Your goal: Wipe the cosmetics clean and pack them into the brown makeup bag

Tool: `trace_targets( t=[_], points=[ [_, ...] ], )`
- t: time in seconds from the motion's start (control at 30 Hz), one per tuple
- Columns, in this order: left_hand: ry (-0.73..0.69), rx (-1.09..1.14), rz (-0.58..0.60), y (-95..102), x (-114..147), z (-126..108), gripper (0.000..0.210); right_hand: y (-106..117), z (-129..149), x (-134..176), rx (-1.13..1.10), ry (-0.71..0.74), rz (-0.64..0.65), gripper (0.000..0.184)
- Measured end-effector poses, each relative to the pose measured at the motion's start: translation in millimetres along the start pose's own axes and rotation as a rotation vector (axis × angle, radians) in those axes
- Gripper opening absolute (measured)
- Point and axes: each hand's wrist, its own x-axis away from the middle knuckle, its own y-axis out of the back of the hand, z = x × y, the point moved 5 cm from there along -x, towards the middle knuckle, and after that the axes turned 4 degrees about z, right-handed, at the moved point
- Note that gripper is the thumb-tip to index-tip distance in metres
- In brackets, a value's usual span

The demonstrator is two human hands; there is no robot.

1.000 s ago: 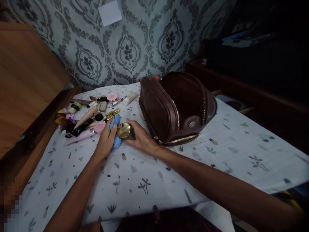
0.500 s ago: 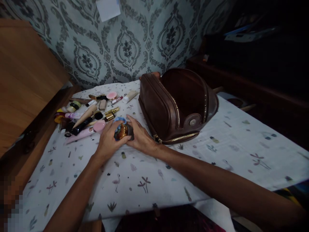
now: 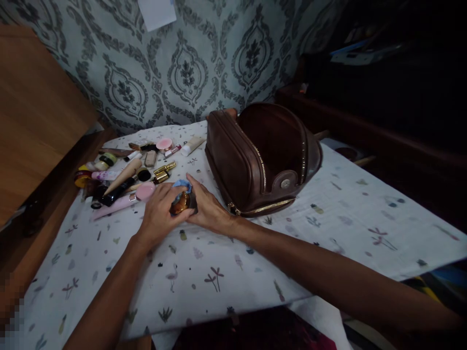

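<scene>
My left hand [image 3: 158,209] and my right hand [image 3: 209,206] are cupped together low over the table. Between them is a small round gold-and-amber item [image 3: 181,203], perhaps a jar or bottle top, with something blue and crinkled [image 3: 182,184] showing behind it. A dark edge lies against my right fingers; what it belongs to is hidden. To the right of my hands, a brown leather toiletry bag [image 3: 233,160] stands with its zipped top gaping. Just left of my left hand lie a pink tube [image 3: 113,206] and a round pink piece [image 3: 145,191].
Several cosmetics spread over the table's left: a beige tapered tube [image 3: 122,176], a black tube [image 3: 119,191], gold tubes [image 3: 165,167], a pink compact [image 3: 164,144] and a cream tube [image 3: 193,145]. A patterned white cloth [image 3: 197,291] covers the table. A wooden panel [image 3: 40,97] borders the left.
The whole view has shifted slightly, so everything sits a little further left. My hands stay together round the gold-and-amber item, which is tilted a little differently.
</scene>
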Motion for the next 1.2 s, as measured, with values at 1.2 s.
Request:
trace_targets(
  t=[1.2],
  points=[
    [-0.132,0.210,-0.283,30.6,-0.4,-20.9,0.009,-11.8,-0.2,-0.4,-1.013,-0.361,0.182,0.076]
  ],
)
